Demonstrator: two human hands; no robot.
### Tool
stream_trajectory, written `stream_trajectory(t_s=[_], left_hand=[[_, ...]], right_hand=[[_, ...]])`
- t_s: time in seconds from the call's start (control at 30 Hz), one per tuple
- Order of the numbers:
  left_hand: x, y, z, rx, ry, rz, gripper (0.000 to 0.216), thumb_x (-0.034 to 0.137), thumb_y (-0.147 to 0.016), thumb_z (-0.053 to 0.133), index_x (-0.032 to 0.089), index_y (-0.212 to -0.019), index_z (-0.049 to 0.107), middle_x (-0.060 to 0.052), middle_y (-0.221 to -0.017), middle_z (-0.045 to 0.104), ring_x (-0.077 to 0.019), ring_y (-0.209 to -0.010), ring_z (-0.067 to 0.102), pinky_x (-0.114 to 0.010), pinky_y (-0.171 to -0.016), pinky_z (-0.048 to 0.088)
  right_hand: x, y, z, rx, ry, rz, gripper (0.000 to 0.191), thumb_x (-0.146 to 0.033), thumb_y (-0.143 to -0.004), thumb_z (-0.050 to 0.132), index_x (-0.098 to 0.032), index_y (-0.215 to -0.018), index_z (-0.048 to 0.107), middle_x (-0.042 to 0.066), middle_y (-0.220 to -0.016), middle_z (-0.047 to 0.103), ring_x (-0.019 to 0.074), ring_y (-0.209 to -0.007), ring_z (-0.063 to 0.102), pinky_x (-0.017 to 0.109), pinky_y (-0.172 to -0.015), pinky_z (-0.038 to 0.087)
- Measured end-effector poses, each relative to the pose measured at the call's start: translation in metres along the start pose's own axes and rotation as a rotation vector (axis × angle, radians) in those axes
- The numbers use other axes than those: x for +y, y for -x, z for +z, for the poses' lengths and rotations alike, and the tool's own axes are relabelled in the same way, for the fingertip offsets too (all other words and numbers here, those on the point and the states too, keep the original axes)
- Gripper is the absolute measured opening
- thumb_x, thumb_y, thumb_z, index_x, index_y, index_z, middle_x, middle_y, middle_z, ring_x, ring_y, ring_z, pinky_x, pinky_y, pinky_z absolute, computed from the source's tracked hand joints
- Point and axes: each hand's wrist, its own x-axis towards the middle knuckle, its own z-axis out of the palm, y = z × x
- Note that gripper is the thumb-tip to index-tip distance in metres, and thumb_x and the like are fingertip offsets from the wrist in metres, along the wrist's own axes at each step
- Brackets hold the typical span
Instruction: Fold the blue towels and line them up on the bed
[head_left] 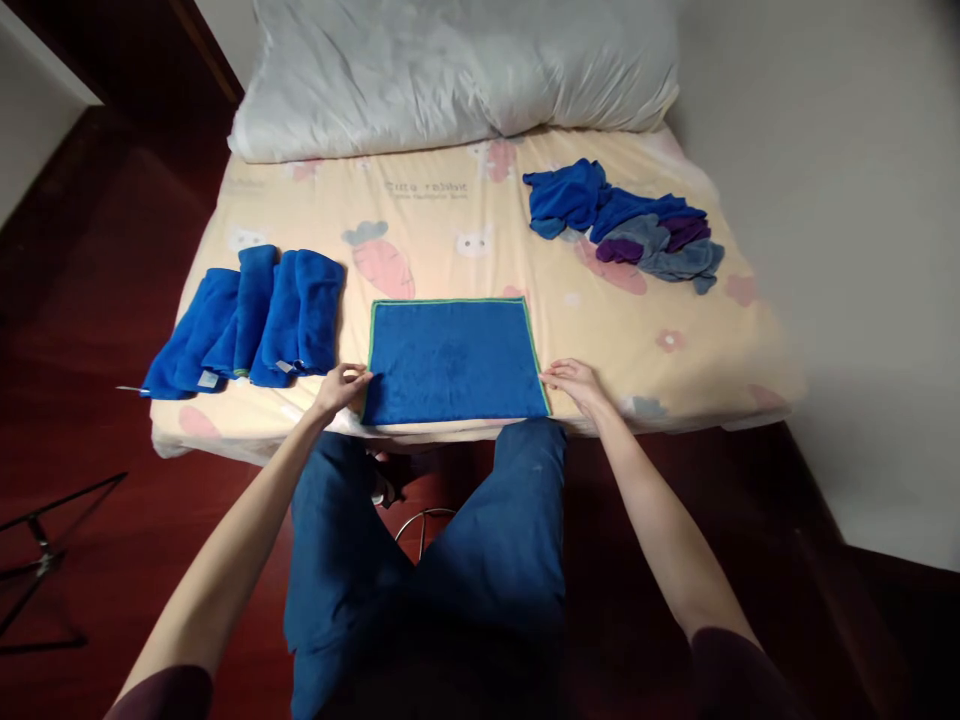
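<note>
A blue cloth with a green edge (454, 360) lies flat near the front edge of the bed (450, 225). My left hand (341, 388) pinches the cloth's near left corner. At the near right corner, my right hand (576, 385) has its fingers closed on the cloth's edge. Several folded blue cloths (251, 320) lie in a row to the left of the flat one. A loose heap of blue, grey and purple cloths (626, 225) lies at the back right of the bed.
A white pillow (457, 70) lies across the head of the bed. A pale wall (847, 250) runs along the bed's right side. Dark wooden floor surrounds the bed, with a black metal stand (45, 560) at the left. My legs in blue trousers (427, 570) are below.
</note>
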Motion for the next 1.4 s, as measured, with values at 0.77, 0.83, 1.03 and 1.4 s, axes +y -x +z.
stream_trajectory(t_s=[0.77,0.83,1.03,1.4], left_hand=[[0.079,-0.178,0.014,0.166,-0.501,0.261,0.022,0.035,-0.08,0.07,0.018,-0.093,0.077,-0.008,-0.095,0.076,-0.0275,-0.1,0.069,-0.039,-0.102,0.047],[0.081,-0.178,0.013,0.192,-0.532,0.263,0.022,0.035,-0.082,0.068,0.019,-0.094,0.077,-0.007,-0.097,0.076,-0.0281,-0.103,0.069,-0.04,-0.103,0.045],[0.091,-0.184,0.018,0.235,-0.501,0.294,0.026,0.037,-0.086,0.067,0.015,-0.098,0.074,-0.006,-0.098,0.075,-0.0261,-0.109,0.066,-0.039,-0.103,0.044],[0.083,-0.195,0.022,0.14,-0.462,0.247,0.03,0.035,-0.074,0.072,0.015,-0.097,0.073,-0.008,-0.09,0.072,-0.0264,-0.1,0.066,-0.037,-0.102,0.047]], right_hand=[[-0.051,-0.197,0.053,0.142,0.333,-0.21,0.02,-0.028,-0.07,0.083,-0.019,-0.077,0.067,0.006,-0.077,0.073,0.0214,-0.078,0.071,0.034,-0.074,0.061],[-0.05,-0.197,0.05,0.144,0.347,-0.205,0.021,-0.032,-0.072,0.082,-0.019,-0.078,0.067,0.006,-0.076,0.073,0.0207,-0.074,0.07,0.034,-0.071,0.061],[-0.049,-0.211,0.049,0.18,0.426,-0.236,0.038,-0.052,-0.075,0.08,-0.018,-0.086,0.068,0.007,-0.082,0.074,0.0203,-0.073,0.07,0.035,-0.07,0.06],[-0.059,-0.199,0.056,0.161,0.615,-0.286,0.032,-0.044,-0.076,0.081,-0.017,-0.089,0.07,0.007,-0.084,0.074,0.0219,-0.085,0.071,0.036,-0.085,0.058]])
